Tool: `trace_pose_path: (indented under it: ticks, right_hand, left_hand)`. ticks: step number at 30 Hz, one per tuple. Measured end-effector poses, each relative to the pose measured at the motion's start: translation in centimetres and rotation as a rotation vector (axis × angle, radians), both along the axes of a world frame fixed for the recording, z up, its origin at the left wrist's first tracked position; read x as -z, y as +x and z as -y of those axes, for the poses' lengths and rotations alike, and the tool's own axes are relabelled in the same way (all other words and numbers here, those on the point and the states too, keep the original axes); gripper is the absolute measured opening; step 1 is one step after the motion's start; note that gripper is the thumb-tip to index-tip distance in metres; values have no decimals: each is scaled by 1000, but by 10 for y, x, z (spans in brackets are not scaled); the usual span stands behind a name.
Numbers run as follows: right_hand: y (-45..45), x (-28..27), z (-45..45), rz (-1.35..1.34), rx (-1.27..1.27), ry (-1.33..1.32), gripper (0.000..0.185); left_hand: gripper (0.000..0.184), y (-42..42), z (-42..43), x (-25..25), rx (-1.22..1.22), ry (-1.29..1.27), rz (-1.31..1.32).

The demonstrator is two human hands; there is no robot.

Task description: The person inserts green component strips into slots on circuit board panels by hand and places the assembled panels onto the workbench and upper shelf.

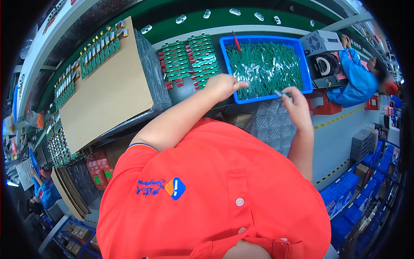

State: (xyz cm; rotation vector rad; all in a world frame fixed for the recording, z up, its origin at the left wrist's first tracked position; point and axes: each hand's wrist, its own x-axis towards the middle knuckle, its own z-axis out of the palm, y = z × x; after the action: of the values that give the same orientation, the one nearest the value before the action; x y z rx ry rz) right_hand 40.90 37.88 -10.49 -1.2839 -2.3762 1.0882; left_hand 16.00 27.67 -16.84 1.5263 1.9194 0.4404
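My left hand (223, 87) is over the near left edge of a blue tray (308, 80), fingers curled and thumb stretched to the right. Whatever it may hold is hidden. Over the tray's near right side, my right hand (296, 105) pinches a small grey piece (279, 93) between thumb and fingers; its exact kind is too small to tell. Thin green strips (263, 60), some with white ends, fill the tray in a loose heap. A red-handled tool (236, 43) leans at the tray's back left. Left of the tray lie rows of green circuit boards (200, 58) with red parts.
A cardboard sheet (108, 90) tops a wrapped stack at left, with more circuit boards (100, 51) on it. Small clear parts (181, 19) sit along the green belt behind. At right are a grey machine (321, 42) and a co-worker in blue (358, 82).
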Motion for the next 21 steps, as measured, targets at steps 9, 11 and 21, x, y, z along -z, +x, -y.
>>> trace_pose_path:
  ticks: [9, 11, 21]
  right_hand:
    - [-131, 121, 30, -332, -94, -979, 20]
    - [-169, 129, 33, -386, -167, -804, 21]
    - [-205, 157, 65, 209, -434, 268, 43]
  left_hand:
    - [40, -37, 173, 80, -120, -279, 164]
    - [36, -46, 217, 89, -251, -300, 212]
    - [31, -50, 353, 42, -821, -459, 302]
